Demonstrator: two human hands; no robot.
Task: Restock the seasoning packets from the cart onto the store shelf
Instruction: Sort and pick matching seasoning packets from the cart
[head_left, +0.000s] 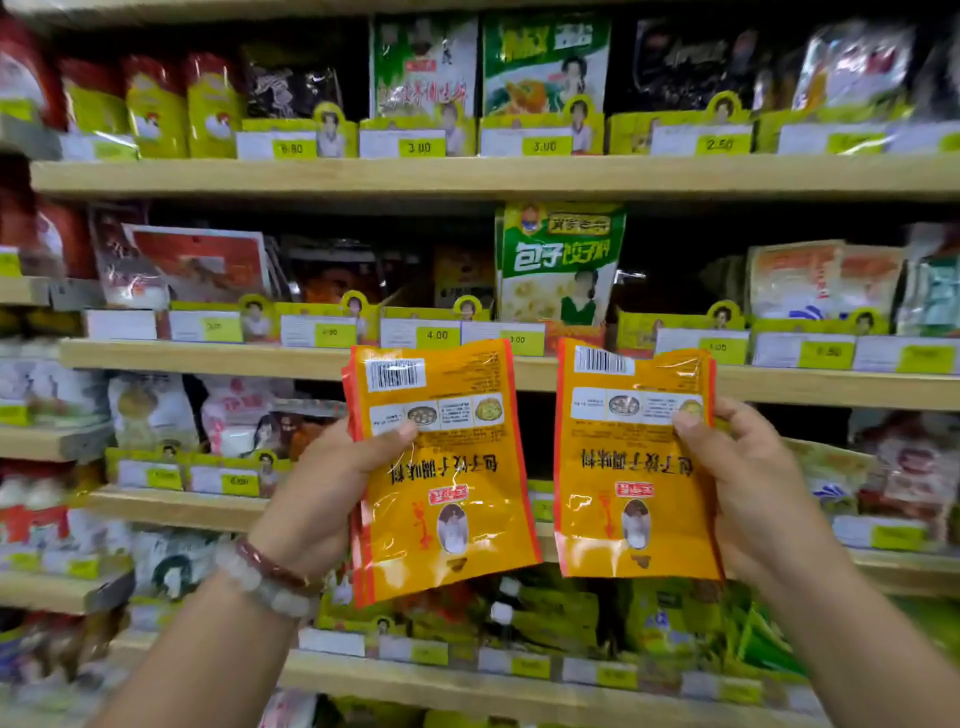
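While facing the stocked shelving, the person is holding two orange seasoning packets upright but inverted, their print reading upside down. The left hand (332, 483) is gripping the left packet (441, 467) along its side edge, thumb pressing on the front face; the right hand (748, 483) is pinching the right packet (631, 462) at its outer edge in the same way. Both packets are hanging in the air in front of the middle shelf edge (208, 358), apart from each other and touching no shelf. Glossy creased film is suggesting light, soft, somewhat slippery pouches, probably best taken by the sealed side margins rather than the bulging middle. A dark gap (670, 291) is showing just right of the green packet (561, 265) on the tier above, seemingly offering room. Yellow price-label holders (436, 332) are lining the shelf front, so packets would likely need lifting over them. The cart is not in view.
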